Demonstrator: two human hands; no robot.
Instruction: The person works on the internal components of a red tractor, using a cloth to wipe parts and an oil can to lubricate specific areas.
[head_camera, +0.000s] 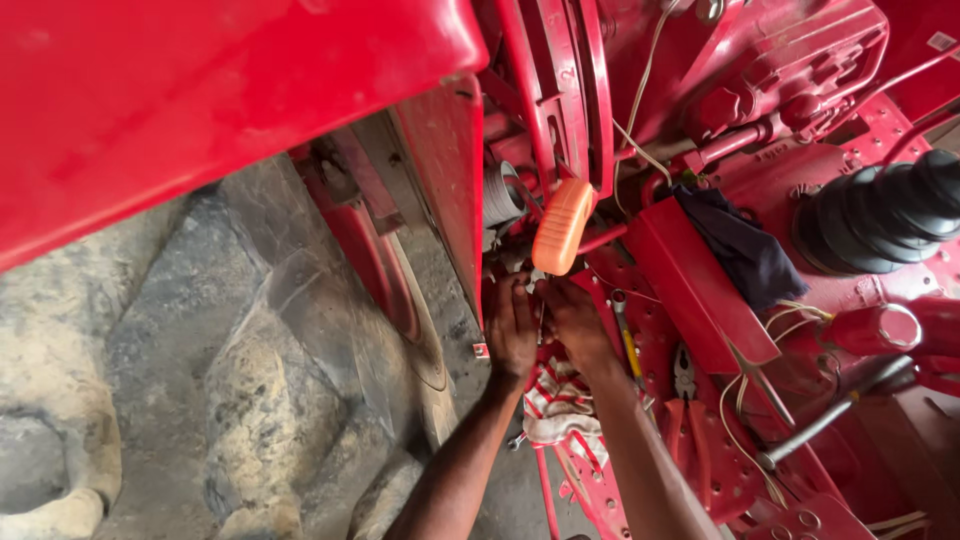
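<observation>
My left hand (512, 330) and right hand (575, 320) pressed side by side into the red machine frame (700, 270) just below the orange pedal (561, 226), above a striped rag (560, 405); whether either grip clenched anything I could not tell.

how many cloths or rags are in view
2: a dark cloth draped over the red frame right of the orange pedal, and a red-striped white rag under the wrists. Others may be hidden.
</observation>
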